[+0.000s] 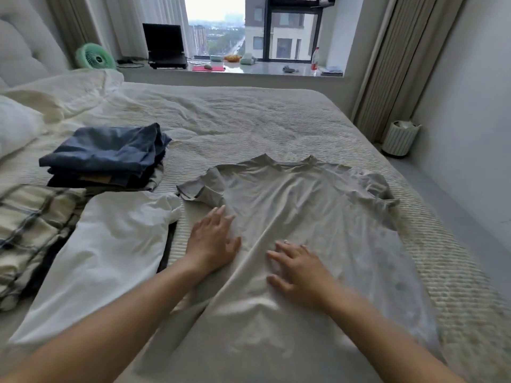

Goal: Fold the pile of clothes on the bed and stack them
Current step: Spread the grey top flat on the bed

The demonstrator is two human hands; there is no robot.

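A beige-grey T-shirt (318, 205) lies spread out flat on the bed (249, 120), collar away from me. My left hand (213, 241) rests flat with straight fingers on the shirt's left side, below the left sleeve. My right hand (298, 269) lies flat with spread fingers on the shirt's middle. To the left lies a white garment (110, 244), unfolded. Beyond it sits a folded stack topped by a dark blue garment (107, 153). A plaid garment (30, 230) lies crumpled at the far left.
A pillow (13, 128) and bunched duvet (69, 98) lie at the head of the bed, left. The bed's right edge drops to the floor, where a striped bin (399, 139) stands. A windowsill (249, 69) beyond holds a laptop, a fan and a bottle.
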